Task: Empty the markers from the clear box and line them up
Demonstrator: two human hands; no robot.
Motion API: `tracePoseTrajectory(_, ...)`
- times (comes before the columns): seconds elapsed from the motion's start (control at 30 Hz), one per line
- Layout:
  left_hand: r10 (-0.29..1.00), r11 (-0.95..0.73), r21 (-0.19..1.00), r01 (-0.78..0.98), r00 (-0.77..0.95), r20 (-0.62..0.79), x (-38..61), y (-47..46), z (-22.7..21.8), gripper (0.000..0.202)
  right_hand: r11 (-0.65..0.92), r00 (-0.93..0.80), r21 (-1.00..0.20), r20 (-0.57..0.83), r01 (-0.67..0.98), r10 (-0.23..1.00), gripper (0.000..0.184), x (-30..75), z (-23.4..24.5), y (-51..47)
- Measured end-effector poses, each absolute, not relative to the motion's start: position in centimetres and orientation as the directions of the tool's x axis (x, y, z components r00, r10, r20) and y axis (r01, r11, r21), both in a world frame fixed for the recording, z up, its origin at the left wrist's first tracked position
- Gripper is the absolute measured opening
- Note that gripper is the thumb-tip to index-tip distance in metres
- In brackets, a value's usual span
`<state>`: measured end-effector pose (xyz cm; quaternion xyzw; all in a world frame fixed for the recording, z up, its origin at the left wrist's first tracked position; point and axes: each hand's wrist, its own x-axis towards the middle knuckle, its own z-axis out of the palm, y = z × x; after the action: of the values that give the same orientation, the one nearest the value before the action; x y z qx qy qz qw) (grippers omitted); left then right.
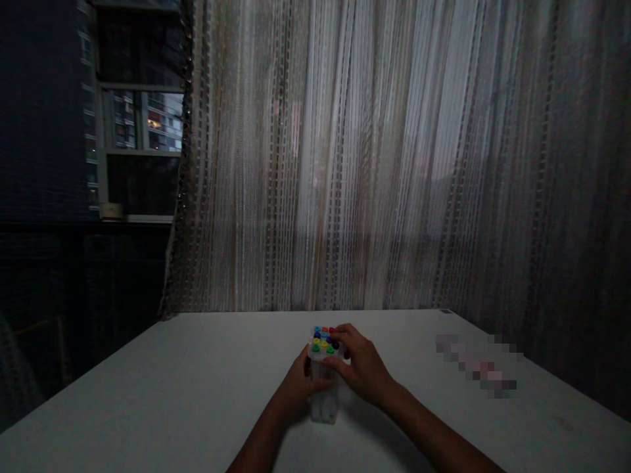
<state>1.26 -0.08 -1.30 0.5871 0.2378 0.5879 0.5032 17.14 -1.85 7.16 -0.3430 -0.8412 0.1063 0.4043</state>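
A clear plastic box (323,407) stands upright on the white table in front of me. Several round coloured ends (324,344), in blue, red, yellow, green and purple, show at its top. They look like the caps of marker pens packed upright, with pale bodies dimly visible through the wall. My left hand (300,381) is wrapped round the left side of the box, thumb across its front. My right hand (357,361) grips the box's top from the right, its fingers over the far caps and its thumb at the near rim. Whether a lid covers the caps I cannot tell.
The white table (162,401) reaches back to a striped sheer curtain (315,157). A pixelated pinkish item (476,364) lies at the right of the table. A small dark patch (445,311) marks the far right corner. A window (142,121) is at the left; the room is dim.
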Motion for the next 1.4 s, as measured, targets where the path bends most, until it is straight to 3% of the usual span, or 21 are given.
tracePoseTrajectory(0.27, 0.906, -0.306, 0.885, -0.351, 0.178, 0.384, 1.5, -0.7, -0.2, 0.064, 0.662, -0.450, -0.666, 0.502, 0.344, 0.739, 0.016, 17.7, 8.0, 1.2)
tracePoseTrajectory(0.53, 0.903, -0.332, 0.872, -0.361, 0.147, 0.404, 1.3, -0.4, -0.5, 0.058, 0.686, -0.452, -0.597, 0.518, 0.417, 0.726, 0.010, 17.1, 8.7, 1.7)
tracePoseTrajectory(0.67, 0.914, -0.295, 0.889, -0.351, 0.168, 0.370, 1.3, -0.2, -0.6, 0.063, 0.541, -0.439, -0.757, 0.372, 0.365, 0.818, 0.016, 17.0, 8.7, 2.8)
tracePoseTrajectory(0.73, 0.909, -0.294, 0.890, -0.350, 0.185, 0.373, 1.3, -0.1, -0.6, 0.064, 0.508, -0.470, -0.773, 0.312, 0.380, 0.826, 0.014, 17.1, 8.8, 3.2)
tracePoseTrajectory(0.83, 0.899, -0.305, 0.887, -0.347, 0.202, 0.388, 1.3, -0.1, -0.7, 0.061, 0.588, -0.488, -0.653, 0.360, 0.477, 0.795, 0.007, 17.4, 9.5, 3.1)
tracePoseTrajectory(0.93, 0.900, -0.307, 0.885, -0.351, 0.195, 0.389, 1.3, -0.2, -0.7, 0.059, 0.680, -0.503, -0.419, 0.462, 0.602, 0.730, 0.005, 17.3, 10.1, 2.2)
tracePoseTrajectory(1.07, 0.893, -0.301, 0.881, -0.366, 0.215, 0.395, 1.2, -0.2, -0.8, 0.061, 0.655, -0.497, -0.228, 0.489, 0.721, 0.717, 0.008, 16.8, 10.2, 1.3)
tracePoseTrajectory(1.23, 0.880, -0.328, 0.873, -0.361, 0.220, 0.421, 1.2, 0.2, -1.0, 0.061, 0.657, -0.526, -0.154, 0.480, 0.738, 0.702, 0.011, 16.4, 9.9, 1.1)
tracePoseTrajectory(1.4, 0.886, -0.328, 0.875, -0.355, 0.206, 0.416, 1.2, 0.1, -1.2, 0.062, 0.677, -0.518, -0.220, 0.493, 0.703, 0.699, 0.013, 16.7, 10.0, 1.6)
